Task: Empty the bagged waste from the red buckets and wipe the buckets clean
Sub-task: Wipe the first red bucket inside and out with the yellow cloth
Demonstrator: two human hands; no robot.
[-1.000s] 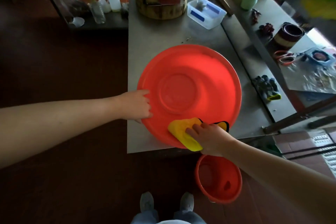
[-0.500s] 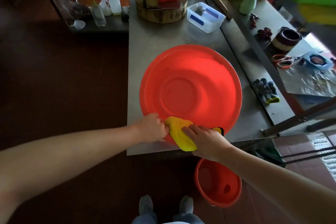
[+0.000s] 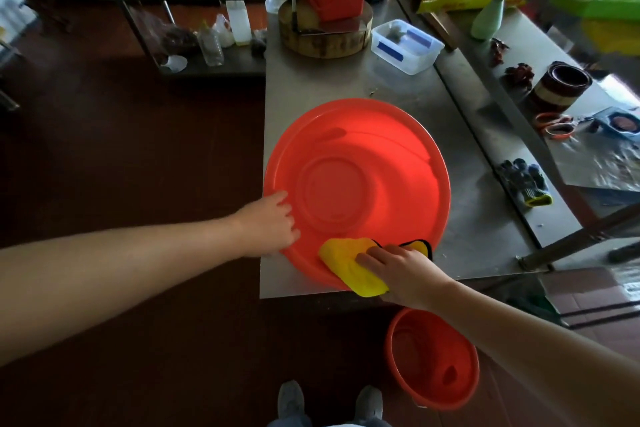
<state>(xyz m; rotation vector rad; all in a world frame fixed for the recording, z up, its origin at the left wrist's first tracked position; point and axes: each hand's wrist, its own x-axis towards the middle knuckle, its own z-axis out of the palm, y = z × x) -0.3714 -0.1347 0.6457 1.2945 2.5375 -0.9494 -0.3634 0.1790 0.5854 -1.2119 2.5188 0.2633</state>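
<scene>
A large red basin (image 3: 363,149) lies upside down on the steel table (image 3: 318,83), its near rim at the table's front edge. My left hand (image 3: 270,222) rests on the basin's left side with fingers spread over the rim. My right hand (image 3: 401,270) holds a folded yellow cloth (image 3: 343,257) against the basin's near edge, and part of the cloth hangs over the rim. A smaller red bucket (image 3: 433,367) stands on the floor below my right arm, with nothing visible inside it.
Behind the basin sit a clear plastic container (image 3: 407,45) and a round wooden chopping block (image 3: 325,35) with a red box on it. Work gloves (image 3: 526,180) and orange scissors (image 3: 554,123) lie on the right shelf. My shoes (image 3: 291,399) show at the bottom.
My left hand has moved away from the cloth, back along the basin's left rim. The cloth and my right hand have shifted slightly right along the near edge.
</scene>
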